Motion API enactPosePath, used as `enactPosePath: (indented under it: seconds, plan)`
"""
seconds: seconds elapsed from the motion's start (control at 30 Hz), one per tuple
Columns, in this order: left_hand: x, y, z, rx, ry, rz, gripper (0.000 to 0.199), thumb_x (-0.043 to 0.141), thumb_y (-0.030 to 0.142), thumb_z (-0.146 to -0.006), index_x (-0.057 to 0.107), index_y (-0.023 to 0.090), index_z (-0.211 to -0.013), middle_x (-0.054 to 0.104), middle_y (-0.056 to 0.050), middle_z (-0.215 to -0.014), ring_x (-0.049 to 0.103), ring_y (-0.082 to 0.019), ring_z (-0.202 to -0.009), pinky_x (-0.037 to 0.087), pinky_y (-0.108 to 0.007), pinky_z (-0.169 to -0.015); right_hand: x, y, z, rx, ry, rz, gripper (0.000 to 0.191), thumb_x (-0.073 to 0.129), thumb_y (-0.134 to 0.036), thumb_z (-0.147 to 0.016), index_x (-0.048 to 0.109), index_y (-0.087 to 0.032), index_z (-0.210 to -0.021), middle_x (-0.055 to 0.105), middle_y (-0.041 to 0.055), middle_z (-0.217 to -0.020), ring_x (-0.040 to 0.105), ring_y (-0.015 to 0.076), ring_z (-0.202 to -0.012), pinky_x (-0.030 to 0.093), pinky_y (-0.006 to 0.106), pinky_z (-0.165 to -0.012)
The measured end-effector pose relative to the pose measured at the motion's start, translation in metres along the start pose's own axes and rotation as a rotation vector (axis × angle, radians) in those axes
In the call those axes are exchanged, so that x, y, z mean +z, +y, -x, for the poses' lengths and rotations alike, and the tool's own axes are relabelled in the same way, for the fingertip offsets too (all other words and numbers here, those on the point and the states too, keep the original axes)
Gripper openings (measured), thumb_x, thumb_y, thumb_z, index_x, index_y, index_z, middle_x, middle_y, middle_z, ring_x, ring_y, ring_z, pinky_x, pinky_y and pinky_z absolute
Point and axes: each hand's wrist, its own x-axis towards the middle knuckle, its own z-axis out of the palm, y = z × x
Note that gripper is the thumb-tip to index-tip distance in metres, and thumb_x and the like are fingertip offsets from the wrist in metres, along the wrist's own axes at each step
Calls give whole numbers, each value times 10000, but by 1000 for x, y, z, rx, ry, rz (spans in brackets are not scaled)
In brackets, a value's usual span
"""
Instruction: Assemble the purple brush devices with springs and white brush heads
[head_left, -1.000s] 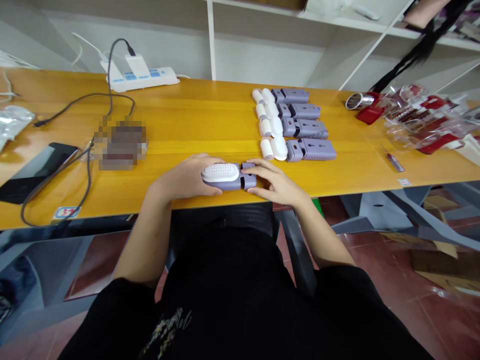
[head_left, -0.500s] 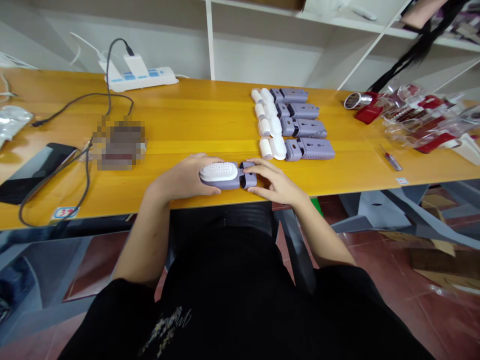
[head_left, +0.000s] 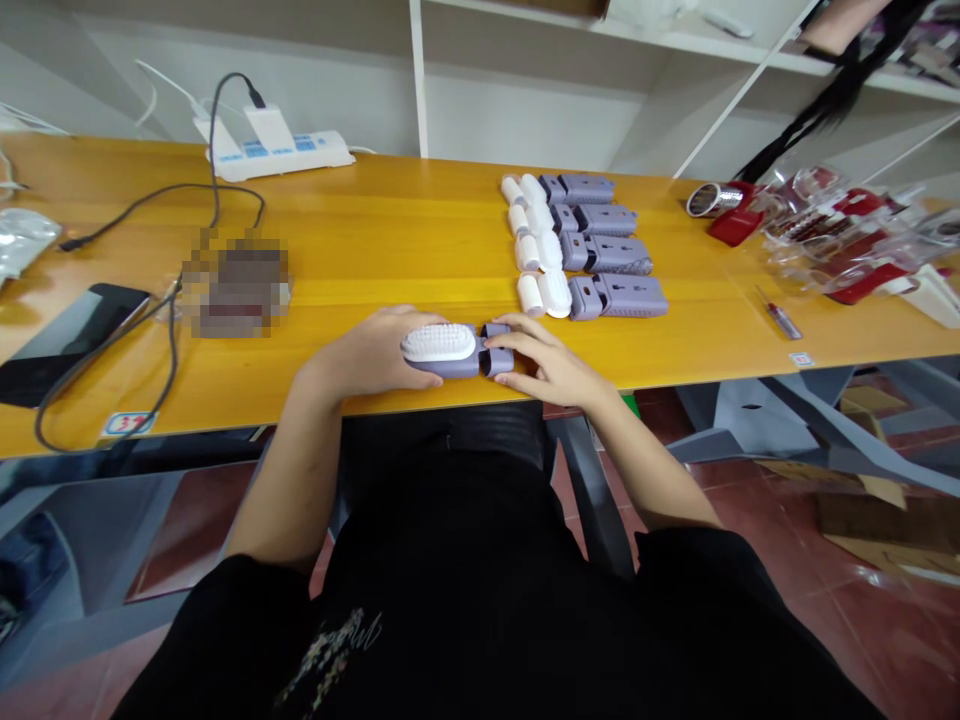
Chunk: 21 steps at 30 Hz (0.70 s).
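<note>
A purple plastic holder lies near the front edge of the yellow table, with a white bristled brush on its top. My left hand grips the holder's left end, thumb along the front side and fingers behind. On the right end, a smaller purple section sits between the thumb and fingers of my right hand. Behind and to the right are several more purple holders, laid in rows with white brushes and white round pieces at their left.
At the left are a black phone, a dark cable, a pixelated object and a white power strip. On the right lie a small screwdriver and red-and-clear plastic parts.
</note>
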Motion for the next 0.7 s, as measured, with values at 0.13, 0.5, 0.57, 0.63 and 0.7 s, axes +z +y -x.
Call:
enactPosePath:
  seconds: [0.13,0.5,0.57,0.63,0.7]
  plan:
    - [2,4,-3,21,0,-5,783,883,578,-828,732,274,-1534,772,-103,-1471,691,-400,-1387,495,-543,-1268,-1,-2,-1,17,-25,-4,469,727,-562,-1115,698,-351,-1533,557,119,-1719,593,368,-1595,508,608,-1354]
    - [3,4,-2,8,12,-2,798,883,601,-833,720,288,-1549,760,-110,-1503,676,-417,-1407,491,-566,-1276,3,3,-5,-51,28,-64,567,791,-541,-1082,601,-299,-1559,642,167,-1630,619,360,-1567,516,597,-1335]
    - [4,3,-1,3,20,-8,809,881,610,-836,714,283,-1557,757,-113,-1509,671,-419,-1418,488,-564,-1278,4,3,-6,-52,36,-80,593,806,-550,-1072,591,-296,-1563,659,164,-1614,631,361,-1553,519,601,-1331]
    - [5,3,-1,1,22,-8,820,882,620,-839,710,274,-1563,754,-118,-1512,668,-418,-1423,490,-560,-1278,4,3,-8,-39,41,-93,605,816,-565,-1063,596,-297,-1559,668,163,-1612,641,365,-1542,523,610,-1324]
    - [5,3,-1,-4,27,-7,826,887,628,-842,707,277,-1567,750,-119,-1520,665,-419,-1431,490,-563,-1279,4,2,-9,-24,43,-103,619,828,-583,-1051,605,-302,-1556,679,160,-1606,645,369,-1538,523,622,-1323]
